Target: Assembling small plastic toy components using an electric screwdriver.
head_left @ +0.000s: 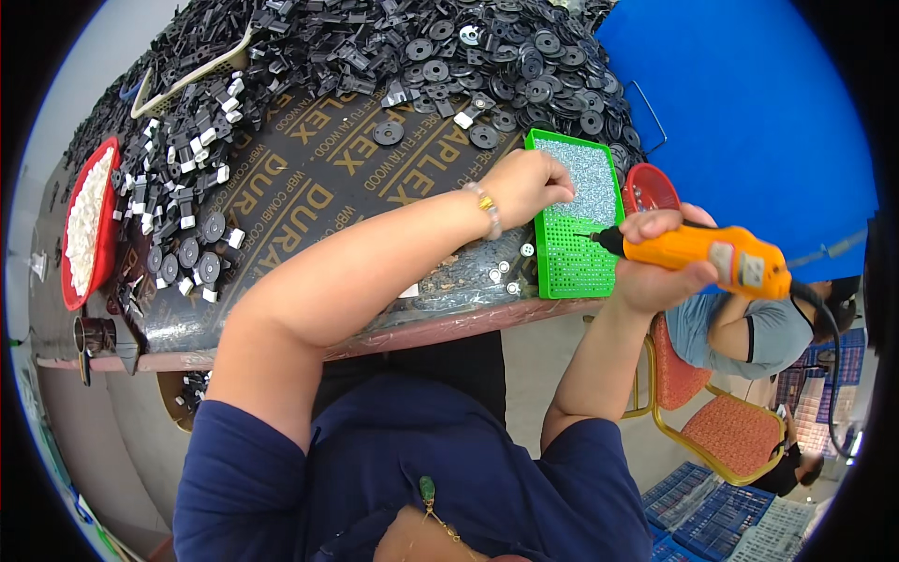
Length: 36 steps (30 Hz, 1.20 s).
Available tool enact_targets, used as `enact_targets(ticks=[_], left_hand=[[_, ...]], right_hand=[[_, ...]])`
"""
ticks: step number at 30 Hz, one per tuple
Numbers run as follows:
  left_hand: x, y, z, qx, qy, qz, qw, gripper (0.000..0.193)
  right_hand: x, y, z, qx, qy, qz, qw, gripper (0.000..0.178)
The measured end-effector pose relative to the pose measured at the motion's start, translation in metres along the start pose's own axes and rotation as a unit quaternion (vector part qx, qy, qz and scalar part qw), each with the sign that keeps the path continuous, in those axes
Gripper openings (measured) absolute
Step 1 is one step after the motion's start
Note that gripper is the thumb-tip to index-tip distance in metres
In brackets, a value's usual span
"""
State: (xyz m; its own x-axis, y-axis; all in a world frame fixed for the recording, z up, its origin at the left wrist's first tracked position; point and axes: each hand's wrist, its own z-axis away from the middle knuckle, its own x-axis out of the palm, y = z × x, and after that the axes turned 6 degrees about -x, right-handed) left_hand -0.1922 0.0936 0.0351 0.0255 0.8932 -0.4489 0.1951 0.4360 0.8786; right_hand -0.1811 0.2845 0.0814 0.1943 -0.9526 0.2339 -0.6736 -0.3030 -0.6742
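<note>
My right hand (655,258) grips an orange electric screwdriver (716,258), fingers wrapped round its body. Its black tip points left, over the bare lower part of a green tray (571,281) with rows of small holes. The tray's upper part is covered with many small silvery screws (585,169). Reaching across from the left, my left hand (529,192) is over the tray's left edge beside the screws. Its fingers are curled together, and whatever they may pinch is hidden or too small to see. A beaded bracelet (487,208) circles that wrist.
Heaps of black plastic parts and discs (534,75) cover the table's far side. A red tray of white pieces (89,225) stands at left, a small red bowl (651,187) right of the green tray. The screwdriver's cable (829,347) hangs at right. Another person (768,328) sits beyond.
</note>
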Motion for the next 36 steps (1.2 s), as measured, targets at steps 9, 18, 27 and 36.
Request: enact_targets(ticks=[9, 18, 27, 36], left_hand=[[-0.044, 0.016, 0.138, -0.168, -0.067, 0.255, 0.950, 0.015], [-0.043, 0.002, 0.215, -0.230, 0.030, 0.354, 0.906, 0.020], [-0.036, -0.006, 0.249, -0.228, 0.100, 0.510, 0.823, 0.016], [-0.063, -0.009, 0.252, -0.105, 0.233, -0.036, 0.966, 0.011]], right_hand=[[0.057, -0.028, 0.024, -0.063, -0.104, -0.257, 0.959, 0.086], [0.106, -0.030, 0.055, 0.000, -0.182, -0.344, 0.921, 0.083], [0.127, -0.033, 0.073, 0.023, -0.206, -0.373, 0.904, 0.083], [0.134, -0.015, 0.068, 0.040, -0.158, -0.369, 0.915, 0.088]])
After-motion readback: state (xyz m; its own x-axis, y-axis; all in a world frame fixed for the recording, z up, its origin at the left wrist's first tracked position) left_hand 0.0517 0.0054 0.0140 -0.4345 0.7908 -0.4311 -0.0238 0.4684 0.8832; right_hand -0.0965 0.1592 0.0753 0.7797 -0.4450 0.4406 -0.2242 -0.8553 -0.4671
